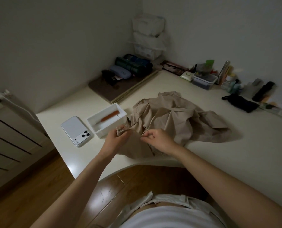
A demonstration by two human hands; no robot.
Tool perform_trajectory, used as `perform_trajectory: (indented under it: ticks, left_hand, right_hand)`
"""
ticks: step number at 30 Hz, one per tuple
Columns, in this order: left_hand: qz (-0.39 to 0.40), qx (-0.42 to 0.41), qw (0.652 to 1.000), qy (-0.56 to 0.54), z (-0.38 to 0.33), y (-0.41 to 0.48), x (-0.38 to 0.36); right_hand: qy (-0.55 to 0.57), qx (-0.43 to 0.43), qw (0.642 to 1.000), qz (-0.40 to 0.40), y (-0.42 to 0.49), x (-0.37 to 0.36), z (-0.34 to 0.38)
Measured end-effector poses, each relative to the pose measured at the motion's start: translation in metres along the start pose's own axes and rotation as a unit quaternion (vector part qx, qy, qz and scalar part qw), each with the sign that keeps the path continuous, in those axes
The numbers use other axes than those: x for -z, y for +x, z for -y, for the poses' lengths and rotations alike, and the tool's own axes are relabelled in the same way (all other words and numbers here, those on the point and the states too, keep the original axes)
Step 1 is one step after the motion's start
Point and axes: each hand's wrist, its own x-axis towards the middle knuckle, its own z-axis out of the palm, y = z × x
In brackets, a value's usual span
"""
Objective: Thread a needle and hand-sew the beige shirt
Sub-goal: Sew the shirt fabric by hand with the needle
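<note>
Bare desk (235, 158) is left open right of the crumpled shirt (178, 117). The left side is narrowed by a white box (104, 131) and phone (77, 130); the back edge is crowded with containers (204, 80).

The person wears a white top (168, 216), forearms (81, 180) bare

Dim, murky light (edges fisheye-bent)

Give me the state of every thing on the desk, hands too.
beige shirt, crumpled on the desk.
left hand, grips a bunched shirt edge.
right hand, pinches the shirt's edge.
white box, open, holding an orange-handled tool.
phone, face down.
clear container, lid on.
</note>
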Motion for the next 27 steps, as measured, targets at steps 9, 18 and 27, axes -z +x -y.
perform_trajectory:
  ticks: [9,18,27]
  left_hand:
    - [0.000,0.007,1.000,-0.003,0.005,0.003,0.006]
    - [0.018,0.009,1.000,-0.013,0.001,0.003,0.002]
    - [0.018,0.011,1.000,0.003,0.001,0.001,0.006]
  right_hand:
    - [0.017,-0.012,0.999,-0.041,0.002,0.010,-0.008]
    - [0.052,-0.003,0.998,0.030,-0.002,0.003,0.011]
    - [0.029,0.012,0.999,-0.025,0.001,0.011,0.013]
